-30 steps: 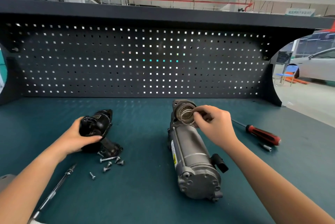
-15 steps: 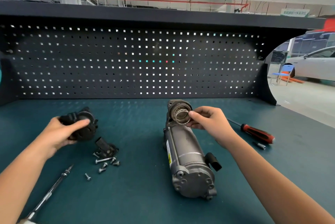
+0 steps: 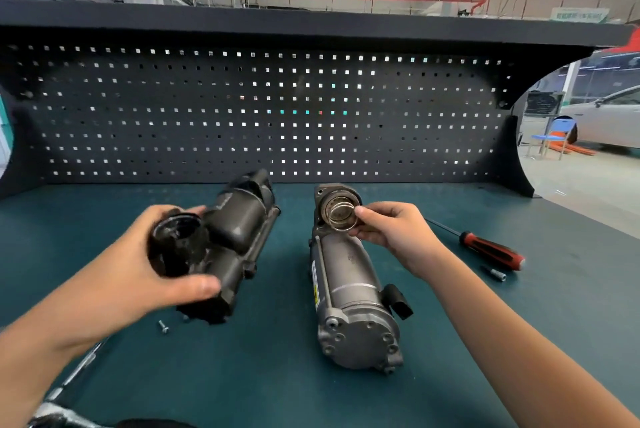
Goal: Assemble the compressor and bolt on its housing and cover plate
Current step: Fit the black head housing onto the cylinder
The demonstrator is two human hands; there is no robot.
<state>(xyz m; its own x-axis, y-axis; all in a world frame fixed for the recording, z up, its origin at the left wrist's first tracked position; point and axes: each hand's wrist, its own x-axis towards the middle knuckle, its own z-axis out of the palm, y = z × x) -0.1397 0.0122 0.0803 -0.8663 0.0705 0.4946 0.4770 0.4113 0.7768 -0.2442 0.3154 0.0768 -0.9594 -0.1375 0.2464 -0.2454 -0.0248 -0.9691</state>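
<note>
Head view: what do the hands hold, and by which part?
Left hand grips the housing by its round end; right hand pinches the spring by its rim.

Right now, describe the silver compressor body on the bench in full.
The compressor body is a grey metal cylinder lying on its side on the green bench, pointing away from the person. Its near end cap has bolt holes; a black plug juts from its right side, and a yellow-and-white label runs along its left. A coil spring sits in the far mouth, where the right hand pinches it.
</note>
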